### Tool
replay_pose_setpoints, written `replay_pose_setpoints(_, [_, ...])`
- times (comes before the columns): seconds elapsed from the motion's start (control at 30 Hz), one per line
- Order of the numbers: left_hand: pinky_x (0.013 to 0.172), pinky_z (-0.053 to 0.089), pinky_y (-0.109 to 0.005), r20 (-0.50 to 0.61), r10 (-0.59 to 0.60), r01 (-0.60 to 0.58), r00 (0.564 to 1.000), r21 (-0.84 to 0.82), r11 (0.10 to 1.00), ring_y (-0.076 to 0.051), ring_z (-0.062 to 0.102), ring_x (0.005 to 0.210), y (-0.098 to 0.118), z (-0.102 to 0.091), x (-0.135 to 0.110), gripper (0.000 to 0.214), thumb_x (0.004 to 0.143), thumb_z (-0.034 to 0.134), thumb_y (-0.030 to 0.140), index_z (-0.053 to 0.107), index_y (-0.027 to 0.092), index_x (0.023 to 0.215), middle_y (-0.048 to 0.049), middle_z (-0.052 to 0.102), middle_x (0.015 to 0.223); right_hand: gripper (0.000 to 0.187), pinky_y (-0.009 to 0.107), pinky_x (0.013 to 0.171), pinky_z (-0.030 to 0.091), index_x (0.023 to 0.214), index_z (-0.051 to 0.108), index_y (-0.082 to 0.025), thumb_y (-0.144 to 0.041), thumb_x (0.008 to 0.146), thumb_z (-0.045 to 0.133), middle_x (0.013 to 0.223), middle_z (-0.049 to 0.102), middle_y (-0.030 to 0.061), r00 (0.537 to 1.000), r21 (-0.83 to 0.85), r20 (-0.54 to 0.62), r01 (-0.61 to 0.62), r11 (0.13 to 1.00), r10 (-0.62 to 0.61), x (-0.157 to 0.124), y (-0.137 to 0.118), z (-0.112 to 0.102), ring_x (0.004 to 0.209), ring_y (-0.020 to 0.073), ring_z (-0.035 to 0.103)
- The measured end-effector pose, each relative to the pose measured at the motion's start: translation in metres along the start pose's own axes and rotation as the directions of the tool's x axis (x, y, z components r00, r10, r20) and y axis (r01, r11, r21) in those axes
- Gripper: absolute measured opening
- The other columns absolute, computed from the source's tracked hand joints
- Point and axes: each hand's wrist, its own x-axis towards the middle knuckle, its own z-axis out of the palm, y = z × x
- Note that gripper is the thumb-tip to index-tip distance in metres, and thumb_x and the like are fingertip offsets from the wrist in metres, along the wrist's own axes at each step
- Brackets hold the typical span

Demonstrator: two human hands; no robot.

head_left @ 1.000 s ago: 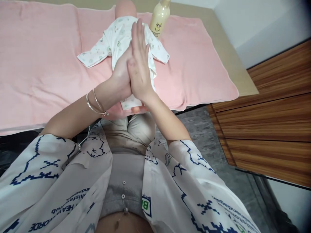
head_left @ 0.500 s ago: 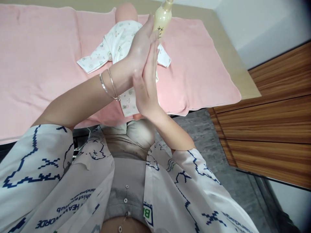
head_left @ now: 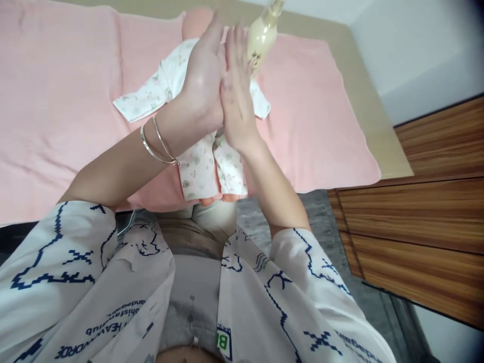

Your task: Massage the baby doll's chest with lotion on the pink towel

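We see the left hand (head_left: 204, 83) and the right hand (head_left: 240, 103) raised in front of the doll (head_left: 176, 73), meeting palm to palm. Both are unclenched, their fingers extended and grasping neither doll nor bottle; whether anything lies between the palms, we cannot tell. The hands hide the doll's chest and waist and part of one sleeve. Its head (head_left: 193, 26) is partly covered by the left fingers, which are blurred. The bottle (head_left: 262, 40) stands just beyond the right fingers; its top is cut off by the upper edge of the view, its lower part is masked, and its print is too soft to read.

The doll lies on a pink blanket (head_left: 64, 96), arms spread, its printed suit (head_left: 198, 174) reaching to the feet (head_left: 229, 198) at the near edge. Beneath the blanket we note a tan table (head_left: 368, 116), bare along its far and right margins. A pale wall (head_left: 423, 60) rises behind, wood-fronted drawers (head_left: 412, 217) stand at the right, and grey floor (head_left: 317, 217) shows between. A dark object (head_left: 11, 239) at the left is cut off and cannot be identified.

Blanket extends freely on both sides of the doll, more widely to the left. The bottle occupies the space just beside the right hand; the near edge lies close to the wearer's trousers (head_left: 217, 219).
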Motion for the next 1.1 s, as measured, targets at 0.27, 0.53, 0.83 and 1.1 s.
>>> replay_pose_setpoints(0.27, [0.129,0.031,-0.039,-0.128,-0.3,0.204,0.945,-0.488,0.849,-0.013,0.041,0.148,-0.013,-0.001,0.06,0.045,0.109,0.015,0.04,0.048,0.024,0.135,-0.0009,0.045,0.158,0.065,0.044,0.129,0.03,0.143,0.051,-0.022,-0.059,0.104,0.015,0.155,0.051,0.0075,0.992,0.215,0.097,0.061,0.975,-0.083,-0.024,0.02,0.019,0.15,0.017,0.041])
replay_pose_setpoints(0.53, [0.114,0.041,-0.05,-0.291,0.023,-0.019,0.956,0.017,1.0,-0.023,0.056,0.122,-0.104,-0.007,0.036,0.079,0.078,0.024,0.095,0.056,0.03,0.111,-0.0014,0.067,0.123,0.05,0.057,0.13,0.015,0.149,0.048,-0.025,-0.037,0.102,0.036,0.163,0.04,0.0044,0.941,-0.116,0.336,0.077,0.99,-0.034,0.036,0.072,0.052,0.158,0.0239,0.022])
replay_pose_setpoints(0.83, [0.117,0.042,-0.045,-0.339,0.154,-0.068,0.928,0.253,0.965,-0.021,0.055,0.131,-0.107,0.001,0.017,0.086,0.091,0.002,0.083,0.056,0.024,0.122,-0.0083,0.065,0.134,0.05,0.053,0.128,0.023,0.149,0.049,-0.02,-0.035,0.105,0.029,0.161,0.043,0.0069,0.9,-0.159,0.433,0.12,0.98,-0.04,0.105,0.085,0.072,0.154,0.0246,0.033])
replay_pose_setpoints(1.1, [0.122,0.036,-0.053,-0.313,0.212,-0.15,0.926,0.21,0.966,-0.027,0.05,0.141,-0.102,-0.002,0.006,0.058,0.099,0.025,0.071,0.057,0.029,0.122,-0.0064,0.062,0.14,0.053,0.052,0.13,0.016,0.151,0.045,-0.016,-0.022,0.099,0.037,0.161,0.043,0.0083,0.898,-0.262,0.437,0.185,0.947,-0.055,0.068,0.057,0.068,0.156,0.0286,0.025])
